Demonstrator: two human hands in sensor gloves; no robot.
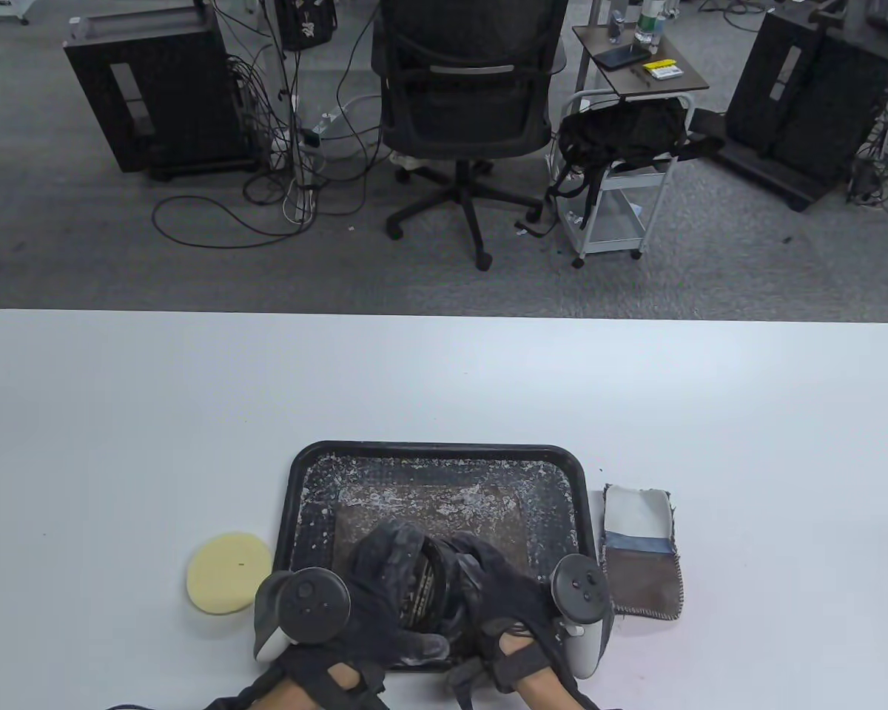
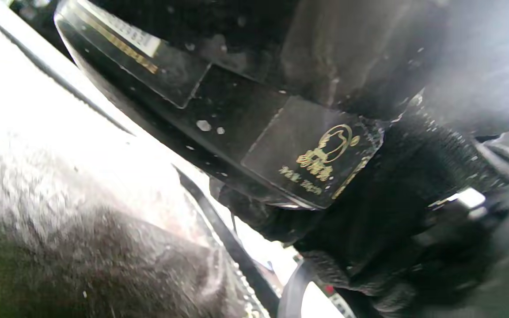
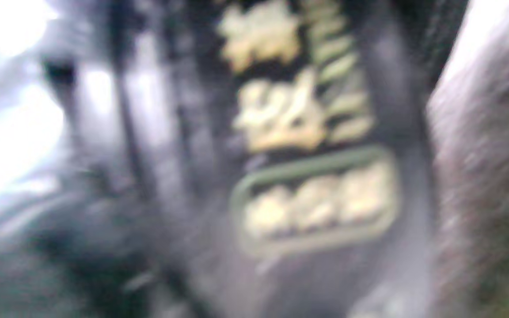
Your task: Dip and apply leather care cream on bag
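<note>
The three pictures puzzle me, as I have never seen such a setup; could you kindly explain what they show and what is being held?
No robot here: a person's two hands in dark sensor gloves, each with a tracker strapped to its back that looks like a game controller.

The wide picture looks down at a white table; the left hand and right hand come in from the bottom edge. The other two pictures come from cameras on the wrists, so they are very close and partly blurred.

On the table sits a black tray flecked with white residue, a round yellow sponge pad to its left and a folded cloth to its right.

Both hands grip a round black jar with gold lettering, probably the leather cream, over the tray. I cannot tell whether its lid is on.
</note>
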